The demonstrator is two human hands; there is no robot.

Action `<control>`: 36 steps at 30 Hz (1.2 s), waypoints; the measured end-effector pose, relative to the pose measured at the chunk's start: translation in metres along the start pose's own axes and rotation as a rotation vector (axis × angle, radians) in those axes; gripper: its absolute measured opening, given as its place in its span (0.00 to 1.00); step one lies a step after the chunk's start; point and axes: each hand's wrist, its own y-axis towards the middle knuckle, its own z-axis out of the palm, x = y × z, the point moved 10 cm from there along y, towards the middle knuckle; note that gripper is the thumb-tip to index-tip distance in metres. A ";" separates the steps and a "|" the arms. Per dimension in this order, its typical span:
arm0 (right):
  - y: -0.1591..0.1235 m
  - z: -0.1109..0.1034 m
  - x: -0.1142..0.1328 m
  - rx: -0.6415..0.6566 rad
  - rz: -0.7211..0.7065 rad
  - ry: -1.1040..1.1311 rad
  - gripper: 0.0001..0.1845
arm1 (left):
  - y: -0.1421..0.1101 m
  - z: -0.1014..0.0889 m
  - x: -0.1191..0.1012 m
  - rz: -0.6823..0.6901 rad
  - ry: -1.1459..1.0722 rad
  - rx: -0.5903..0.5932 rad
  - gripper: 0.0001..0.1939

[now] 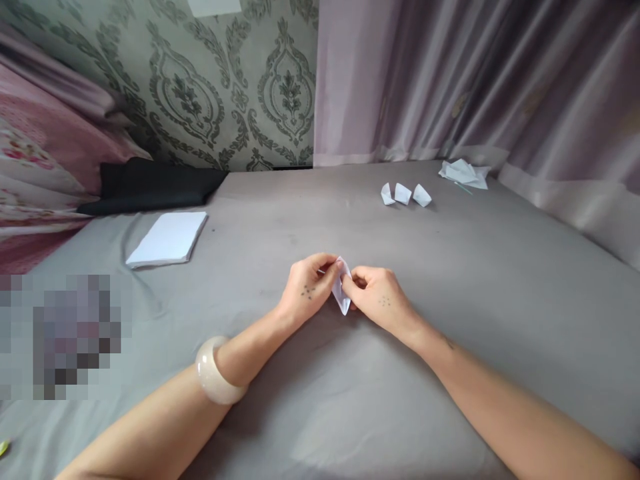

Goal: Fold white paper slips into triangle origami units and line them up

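Observation:
A small piece of folded white paper (343, 303) is between my two hands, over the middle of the grey sheet. My left hand (309, 283) pinches its upper left edge with thumb and fingers. From the other side my right hand (377, 293) grips it, the thumb pressed against the paper's inner face. The paper looks pointed at the top and bottom, like a narrow diamond. My fingertips behind it are partly hidden. A pale bangle (213, 373) circles my left wrist.
Three small folded paper shapes (403, 193) stand in a row at the back right. Beyond them lies a heap of white paper (464, 175). A stack of white sheets (170, 238) rests at the left, near a black folded cloth (155, 187). Curtains (425, 80) border the right side.

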 end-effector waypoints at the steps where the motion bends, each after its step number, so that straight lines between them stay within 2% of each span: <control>1: 0.000 0.002 -0.003 0.029 0.038 0.045 0.19 | 0.000 -0.003 -0.004 0.032 0.037 -0.027 0.09; 5: -0.005 0.018 -0.009 0.197 0.198 0.298 0.16 | -0.003 -0.014 -0.020 0.179 0.194 -0.136 0.07; 10: -0.012 0.029 -0.009 0.359 0.355 0.624 0.16 | -0.005 -0.019 -0.027 0.280 0.252 -0.171 0.08; 16: -0.017 0.034 -0.008 0.438 0.395 0.722 0.12 | -0.009 -0.021 -0.035 0.361 0.290 -0.215 0.07; 21: -0.015 0.028 -0.006 0.338 0.338 0.586 0.07 | -0.011 -0.021 -0.037 0.359 0.332 -0.237 0.07; 25: -0.007 0.019 -0.012 0.189 0.257 0.450 0.08 | -0.007 -0.023 -0.025 0.215 0.340 -0.243 0.06; 28: -0.001 0.005 -0.022 0.033 0.209 0.308 0.11 | -0.005 -0.017 -0.012 0.083 0.328 -0.156 0.05; 31: 0.002 -0.013 -0.018 -0.108 0.086 0.112 0.12 | -0.003 -0.011 -0.007 0.057 0.315 -0.081 0.08; 33: 0.001 -0.020 -0.009 -0.156 -0.020 -0.038 0.12 | -0.003 -0.006 -0.008 0.077 0.322 -0.042 0.11; 36: -0.001 -0.022 0.005 -0.165 -0.123 -0.223 0.13 | -0.002 0.001 -0.007 0.070 0.403 0.025 0.09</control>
